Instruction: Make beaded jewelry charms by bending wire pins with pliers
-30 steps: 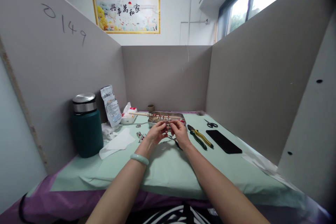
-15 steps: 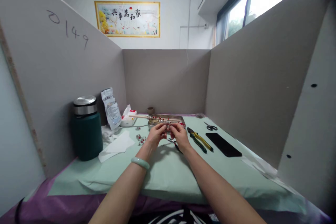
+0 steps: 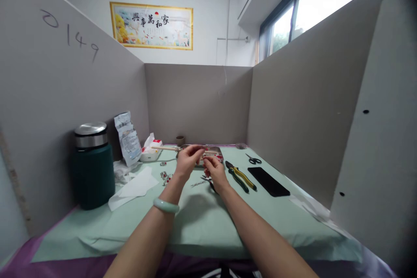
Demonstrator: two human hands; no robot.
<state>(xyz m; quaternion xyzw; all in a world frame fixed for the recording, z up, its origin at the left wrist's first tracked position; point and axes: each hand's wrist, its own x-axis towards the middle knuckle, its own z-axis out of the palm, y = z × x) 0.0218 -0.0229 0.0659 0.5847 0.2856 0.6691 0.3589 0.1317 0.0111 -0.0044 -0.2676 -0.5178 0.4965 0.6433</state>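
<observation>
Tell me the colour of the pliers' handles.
One handle of the pliers is yellow, the other dark green; the head view shows it.

A tiny red beaded piece [image 3: 205, 155], its shape too blurred to tell, is held up between the fingers [image 3: 210, 163].

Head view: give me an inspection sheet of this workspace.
Surface: pale green cloth, creased towards the front.
Work items: metal tray, red-studded pieces, fine chain, yellow-and-green pliers.
Clutter: flask, tissue box, loose paper, scissors, black phone.
Hands: left hand and right hand close together by the tray; any held piece too small to identify.
Cables: nothing seen; thin pale line on back partition.
Surroundings: side partitions, framed wall picture, window at right.
</observation>
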